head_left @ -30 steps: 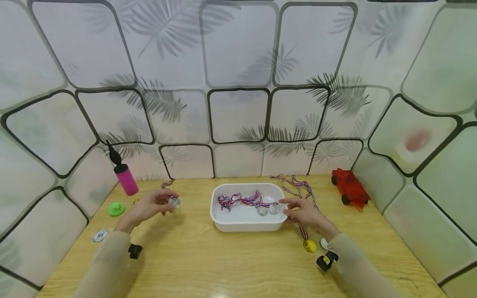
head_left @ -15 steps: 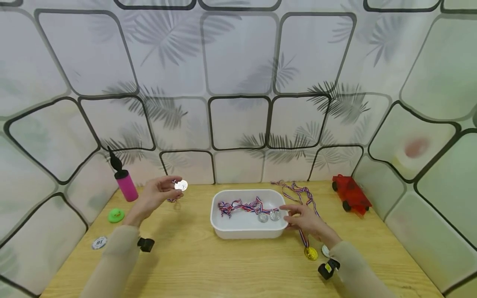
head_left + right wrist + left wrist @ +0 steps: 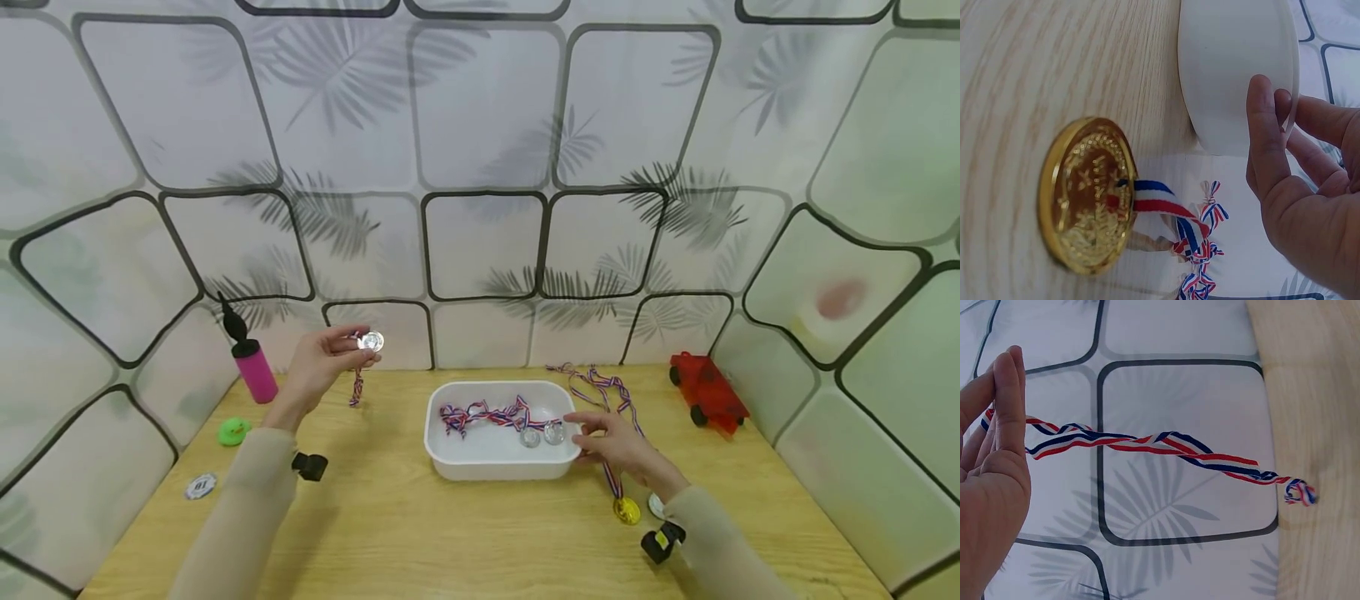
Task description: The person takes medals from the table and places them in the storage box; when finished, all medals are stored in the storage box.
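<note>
On the pale wooden worktop (image 3: 420, 533) stands a white plastic tub (image 3: 502, 471) with rounded corners, and the right hand (image 3: 618, 446) pinches its right edge in a closed grip. Left of the tub, below the left hand (image 3: 315, 367), hangs a twisted fabric ribbon (image 3: 1166, 447) striped red, white and blue; this hand's grip is closed on a round, shiny silver medal (image 3: 371, 341), raised above the worktop.

Passage between raised medal (image 3: 371, 342) and white tray (image 3: 501, 472); right fingers (image 3: 1264, 122) block tray's right end.
</note>
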Action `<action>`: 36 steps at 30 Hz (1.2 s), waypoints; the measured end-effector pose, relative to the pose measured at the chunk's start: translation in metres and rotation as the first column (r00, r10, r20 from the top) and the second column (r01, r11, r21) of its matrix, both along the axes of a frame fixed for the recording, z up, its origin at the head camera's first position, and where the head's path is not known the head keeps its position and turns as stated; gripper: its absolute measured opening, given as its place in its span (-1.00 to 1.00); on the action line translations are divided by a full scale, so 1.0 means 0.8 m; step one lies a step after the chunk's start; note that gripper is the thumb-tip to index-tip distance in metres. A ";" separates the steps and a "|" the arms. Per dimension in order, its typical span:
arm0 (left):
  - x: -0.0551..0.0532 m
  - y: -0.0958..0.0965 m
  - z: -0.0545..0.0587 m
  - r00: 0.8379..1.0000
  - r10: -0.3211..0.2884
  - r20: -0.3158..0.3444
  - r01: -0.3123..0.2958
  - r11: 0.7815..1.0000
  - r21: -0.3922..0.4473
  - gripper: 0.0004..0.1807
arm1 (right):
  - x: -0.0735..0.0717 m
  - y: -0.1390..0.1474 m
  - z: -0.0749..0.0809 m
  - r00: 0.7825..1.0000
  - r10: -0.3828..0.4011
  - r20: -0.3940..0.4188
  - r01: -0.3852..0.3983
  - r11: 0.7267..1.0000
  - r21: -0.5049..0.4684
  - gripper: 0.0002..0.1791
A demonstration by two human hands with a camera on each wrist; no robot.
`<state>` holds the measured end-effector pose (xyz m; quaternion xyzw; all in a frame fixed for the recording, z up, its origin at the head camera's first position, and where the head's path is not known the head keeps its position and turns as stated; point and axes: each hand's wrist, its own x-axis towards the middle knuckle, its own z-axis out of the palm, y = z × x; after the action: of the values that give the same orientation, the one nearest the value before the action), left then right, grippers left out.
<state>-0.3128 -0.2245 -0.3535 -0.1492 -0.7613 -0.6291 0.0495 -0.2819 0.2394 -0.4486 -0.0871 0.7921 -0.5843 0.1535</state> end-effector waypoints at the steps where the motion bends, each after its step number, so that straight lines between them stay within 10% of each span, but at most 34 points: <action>1: 0.000 0.002 0.003 1.000 0.000 0.006 0.000 1.000 0.000 -0.44 | 0.000 0.000 0.000 1.000 0.002 -0.002 -0.002 1.000 0.002 -0.53; 36: -0.027 0.100 0.074 0.973 0.055 -0.226 -0.023 0.990 0.140 -0.52 | -0.006 0.003 0.004 1.000 0.010 0.030 -0.010 1.000 -0.006 -0.52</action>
<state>-0.3345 -0.1447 -0.2942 -0.2022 -0.7083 -0.6573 0.1595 -0.2867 0.2415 -0.4453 -0.0830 0.7877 -0.5869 0.1680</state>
